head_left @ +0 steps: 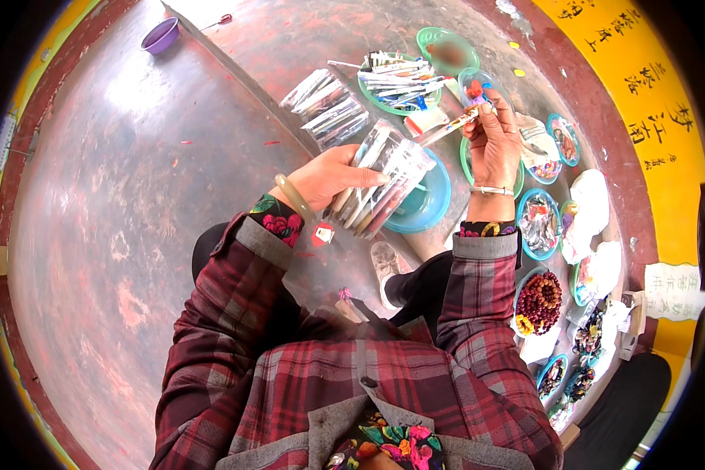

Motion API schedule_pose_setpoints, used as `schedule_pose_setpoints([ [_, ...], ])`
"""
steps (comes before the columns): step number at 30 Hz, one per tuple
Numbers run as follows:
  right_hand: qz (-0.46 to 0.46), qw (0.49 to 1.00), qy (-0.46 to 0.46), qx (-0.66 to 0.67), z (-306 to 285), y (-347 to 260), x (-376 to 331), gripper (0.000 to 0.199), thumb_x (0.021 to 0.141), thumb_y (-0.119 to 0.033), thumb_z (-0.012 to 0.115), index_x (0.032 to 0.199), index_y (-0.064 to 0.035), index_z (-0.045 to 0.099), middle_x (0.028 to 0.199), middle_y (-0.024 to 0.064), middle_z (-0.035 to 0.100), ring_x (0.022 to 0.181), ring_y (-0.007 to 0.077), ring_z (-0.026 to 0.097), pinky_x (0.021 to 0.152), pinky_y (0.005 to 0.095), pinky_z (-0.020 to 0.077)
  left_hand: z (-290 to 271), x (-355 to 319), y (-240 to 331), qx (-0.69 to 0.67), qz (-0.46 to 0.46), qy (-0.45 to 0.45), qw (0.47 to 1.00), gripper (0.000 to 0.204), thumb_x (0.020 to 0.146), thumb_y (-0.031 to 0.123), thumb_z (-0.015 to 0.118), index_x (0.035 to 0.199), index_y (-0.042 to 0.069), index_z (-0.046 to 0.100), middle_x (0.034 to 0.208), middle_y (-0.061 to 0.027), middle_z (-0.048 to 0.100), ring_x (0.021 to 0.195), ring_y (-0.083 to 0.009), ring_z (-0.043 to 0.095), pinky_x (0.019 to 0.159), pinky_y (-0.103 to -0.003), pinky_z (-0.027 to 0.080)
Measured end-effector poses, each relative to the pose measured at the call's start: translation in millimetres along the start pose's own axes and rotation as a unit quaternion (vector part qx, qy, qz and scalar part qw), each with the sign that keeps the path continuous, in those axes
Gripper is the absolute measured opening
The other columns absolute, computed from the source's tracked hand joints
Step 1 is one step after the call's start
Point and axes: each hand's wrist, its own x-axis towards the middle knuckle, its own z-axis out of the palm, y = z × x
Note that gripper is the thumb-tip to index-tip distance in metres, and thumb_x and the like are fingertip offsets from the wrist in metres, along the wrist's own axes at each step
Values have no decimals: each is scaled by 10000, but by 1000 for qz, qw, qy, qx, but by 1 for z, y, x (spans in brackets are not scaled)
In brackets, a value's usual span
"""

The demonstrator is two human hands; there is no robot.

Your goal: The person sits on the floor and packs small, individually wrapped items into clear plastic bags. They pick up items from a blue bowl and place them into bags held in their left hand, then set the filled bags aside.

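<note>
My left hand is closed around a bundle of clear plastic packets holding slim pen-like sticks, its thumb lying across the top. Raised to the right, my right hand pinches a slim, pen-like stick with a colourful patterned end, which points toward the bundle. Below the bundle stands a blue basin, partly hidden by it. More clear packets of sticks lie on the floor beyond my left hand. A green basket farther off is heaped with similar loose sticks.
To the right stand several bowls, one with dark red beads and one with clear packets. White plastic bags lie beside them. A purple basin and red-handled scissors are at the far left. My shoe is below the basin.
</note>
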Motion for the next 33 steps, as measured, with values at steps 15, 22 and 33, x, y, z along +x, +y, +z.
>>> schedule_pose_setpoints([
  [15, 99, 989, -87, -69, 8, 9, -9, 242, 849, -59, 574, 1076, 23, 570, 803, 99, 645, 622, 111, 589, 575, 204, 486, 5, -1, 0, -22, -16, 1, 1000, 293, 835, 105, 610, 1086, -28, 537, 971, -73, 608, 843, -130, 587, 754, -279, 478],
  [22, 80, 988, -107, -82, 16, 15, -10, 156, 782, -49, 656, 921, -53, 586, 745, 82, 650, 600, 98, 594, 512, 198, 462, 4, 0, -2, -23, -20, 7, 1000, 324, 845, 125, 601, 1111, -41, 521, 999, -77, 605, 872, -126, 584, 777, -267, 468],
  [33, 74, 978, -155, -118, 25, 30, -16, 192, 722, 21, 690, 863, -66, 594, 730, -18, 574, 665, 74, 563, 569, 208, 457, 3, -1, -2, -50, 0, 12, 999, 336, 860, 145, 583, 1139, -28, 512, 1022, -79, 598, 888, -137, 586, 792, -277, 474],
])
